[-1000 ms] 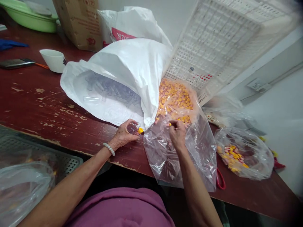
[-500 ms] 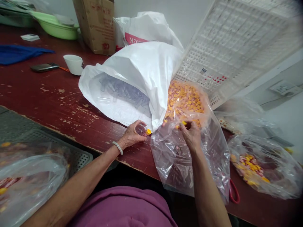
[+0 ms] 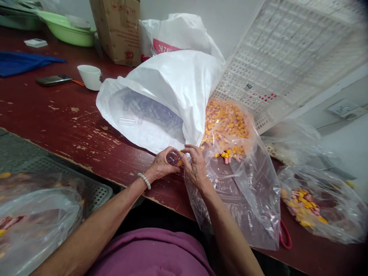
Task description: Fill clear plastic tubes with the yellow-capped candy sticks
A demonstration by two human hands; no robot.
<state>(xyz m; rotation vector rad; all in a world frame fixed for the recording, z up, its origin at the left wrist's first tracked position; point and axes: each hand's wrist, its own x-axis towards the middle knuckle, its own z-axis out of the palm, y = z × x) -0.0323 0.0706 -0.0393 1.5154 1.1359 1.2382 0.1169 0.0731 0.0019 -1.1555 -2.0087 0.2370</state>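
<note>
My left hand grips a small clear plastic tube with a yellow end, low on the dark red table. My right hand meets it there, its fingertips pinched at the tube's yellow end; what they hold is too small to tell. Just right of my hands lies a clear plastic bag of small yellow and pink pieces. Behind my hands a big white bag lies open, with several clear tubes inside.
A white lattice crate leans at the back right. A second clear bag of coloured pieces lies far right. A white cup, phone, blue cloth, green basin and cardboard box stand at the back left. A grey crate holds a plastic bag at lower left.
My right hand has left the pile of coloured pieces in the clear bag and moved left to the tube in my left hand. The left hand has stayed put.
</note>
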